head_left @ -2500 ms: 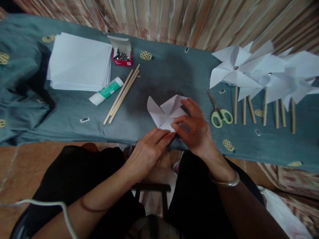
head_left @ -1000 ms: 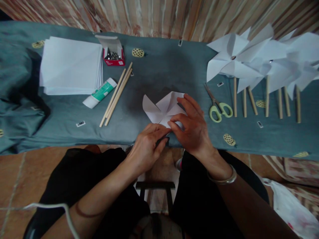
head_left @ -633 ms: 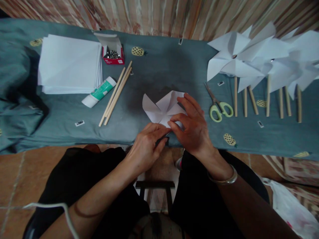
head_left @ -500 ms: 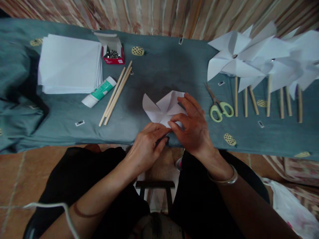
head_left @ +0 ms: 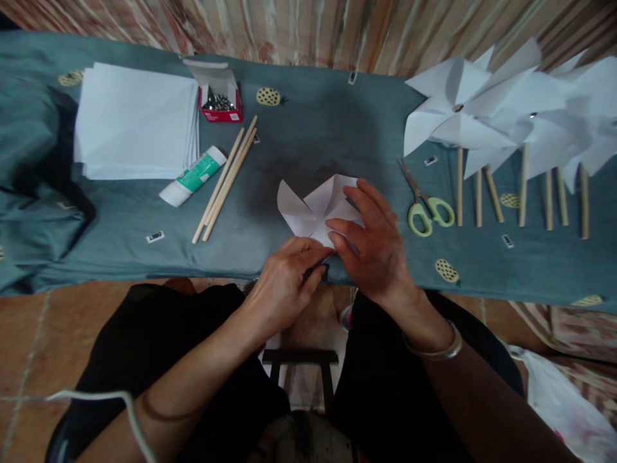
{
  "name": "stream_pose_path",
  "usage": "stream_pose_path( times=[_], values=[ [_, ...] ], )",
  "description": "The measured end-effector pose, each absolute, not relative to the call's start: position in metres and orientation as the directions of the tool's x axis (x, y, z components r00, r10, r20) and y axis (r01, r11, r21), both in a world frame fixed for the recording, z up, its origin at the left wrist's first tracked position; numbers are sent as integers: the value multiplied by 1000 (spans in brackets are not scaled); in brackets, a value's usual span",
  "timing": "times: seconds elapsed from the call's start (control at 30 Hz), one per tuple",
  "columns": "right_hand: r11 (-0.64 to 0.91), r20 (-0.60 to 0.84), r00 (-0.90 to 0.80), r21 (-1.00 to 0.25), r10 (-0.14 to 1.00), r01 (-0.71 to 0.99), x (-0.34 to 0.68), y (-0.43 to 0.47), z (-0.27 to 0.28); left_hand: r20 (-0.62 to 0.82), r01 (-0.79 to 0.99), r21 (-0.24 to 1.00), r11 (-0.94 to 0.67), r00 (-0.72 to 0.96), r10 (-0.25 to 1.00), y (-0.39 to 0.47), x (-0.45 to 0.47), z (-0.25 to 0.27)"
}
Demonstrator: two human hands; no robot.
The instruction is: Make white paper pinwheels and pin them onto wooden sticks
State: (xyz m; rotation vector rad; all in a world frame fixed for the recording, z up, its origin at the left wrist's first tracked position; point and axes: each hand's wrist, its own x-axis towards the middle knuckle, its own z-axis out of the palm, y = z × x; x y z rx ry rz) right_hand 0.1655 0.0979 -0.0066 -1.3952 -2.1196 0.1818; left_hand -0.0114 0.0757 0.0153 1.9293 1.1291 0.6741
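A white paper pinwheel (head_left: 315, 209) with folded blades lies at the near edge of the cloth-covered table. My left hand (head_left: 289, 273) is closed on its near edge, thumb and forefinger pinching the paper. From the right side, my right hand (head_left: 373, 247) grips the same pinwheel, its thumb close to my left fingertips and its other fingers bent over a blade. The palms hide the nearest part of the paper. To the right of my right hand rest scissors (head_left: 427, 209) with green handles, blades pointing away.
On the left are a stack of white paper (head_left: 137, 122), a glue tube (head_left: 193, 177), wooden sticks (head_left: 226, 183) and a red box (head_left: 220, 114) of small metal pins. Several finished pinwheels on sticks (head_left: 460, 125) lie at the right. A striped curtain (head_left: 308, 32) hangs behind.
The right thumb and forefinger have shifted very slightly on the paper. Both hands keep their hold on the pinwheel, and the whole view has moved a little.
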Motion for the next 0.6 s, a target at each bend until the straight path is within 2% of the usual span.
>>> stream_pose_path(
  times=[0.17,0.43,0.6],
  values=[
    [443,282,-355,-377,892,813,169,95,-1,55,473,829,-298,461,886,76,-11,17],
    [425,310,-327,-344,893,837,167,91,3,75,480,820,-313,452,889,75,-10,16],
    [441,297,-341,-404,892,801,168,92,0,77,473,823,-316,458,886,75,-11,16]
  ],
)
